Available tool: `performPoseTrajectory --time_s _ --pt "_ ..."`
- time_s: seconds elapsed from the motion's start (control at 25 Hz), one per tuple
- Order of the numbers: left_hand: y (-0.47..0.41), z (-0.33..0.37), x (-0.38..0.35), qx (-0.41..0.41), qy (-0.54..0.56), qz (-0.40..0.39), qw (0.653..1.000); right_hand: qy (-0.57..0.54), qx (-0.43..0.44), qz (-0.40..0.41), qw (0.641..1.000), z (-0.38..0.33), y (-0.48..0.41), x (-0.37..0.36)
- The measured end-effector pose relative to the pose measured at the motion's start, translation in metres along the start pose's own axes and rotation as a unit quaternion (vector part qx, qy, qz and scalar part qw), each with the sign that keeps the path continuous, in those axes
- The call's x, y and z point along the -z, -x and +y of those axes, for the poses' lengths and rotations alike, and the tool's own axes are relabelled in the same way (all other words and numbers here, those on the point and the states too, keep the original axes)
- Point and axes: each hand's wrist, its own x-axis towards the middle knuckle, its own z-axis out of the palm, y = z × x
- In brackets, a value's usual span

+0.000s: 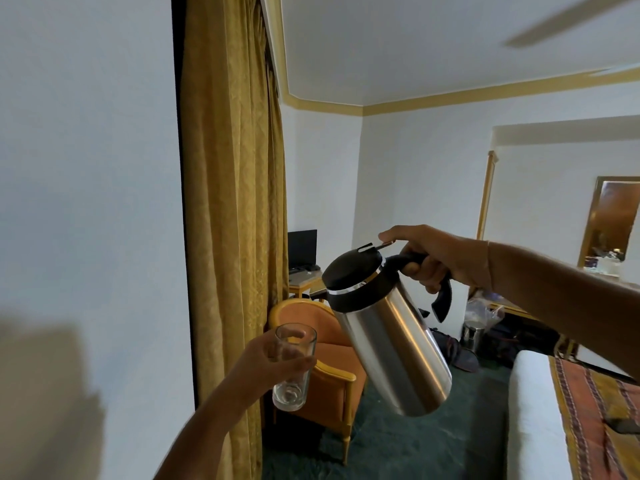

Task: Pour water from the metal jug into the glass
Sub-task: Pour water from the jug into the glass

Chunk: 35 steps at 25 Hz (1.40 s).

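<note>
A steel jug (391,344) with a black lid and black handle hangs in mid-air at centre, tilted with its top leaning left. My right hand (436,258) grips the handle, thumb resting on the lid lever. A clear drinking glass (294,367) is held upright lower left of the jug, in my left hand (273,362), fingers wrapped round its middle. The glass looks empty. The jug's lid sits above and to the right of the glass rim, apart from it. No water stream shows.
A gold curtain (232,202) hangs left of centre beside a white wall. An orange armchair (332,368) stands behind the glass. A white bed (540,420) with a patterned runner lies at lower right. Green carpet (433,441) covers the floor. A desk with a monitor (302,247) stands behind.
</note>
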Motion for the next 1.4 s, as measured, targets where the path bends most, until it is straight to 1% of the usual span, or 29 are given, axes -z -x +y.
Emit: performPoseTrajectory --time_s 0.24,0.4,0.64,0.76,1.08,1.4 --pt "0.005 -0.003 0.0 -0.018 0.016 -0.021 0.999 0.07 -0.018 -0.033 0.997 -0.006 -0.004 -0.002" --pt "0.006 -0.005 0.001 -0.017 -0.006 -0.043 0.999 0.107 -0.029 -0.039 0.993 -0.018 -0.005 -0.001" --pt "0.008 -0.007 0.002 -0.015 0.005 -0.048 0.999 0.208 -0.06 -0.049 0.975 -0.039 -0.012 -0.012" --pt "0.009 -0.009 0.001 -0.015 0.001 -0.042 0.999 0.249 -0.058 -0.051 0.966 -0.045 -0.016 -0.018" --pt "0.013 -0.016 -0.007 -0.029 0.026 -0.053 0.998 0.305 -0.041 -0.035 0.951 -0.06 -0.014 -0.034" --pt "0.015 -0.021 -0.009 -0.027 0.012 -0.059 0.998 0.395 -0.005 0.001 0.919 -0.075 -0.017 -0.055"
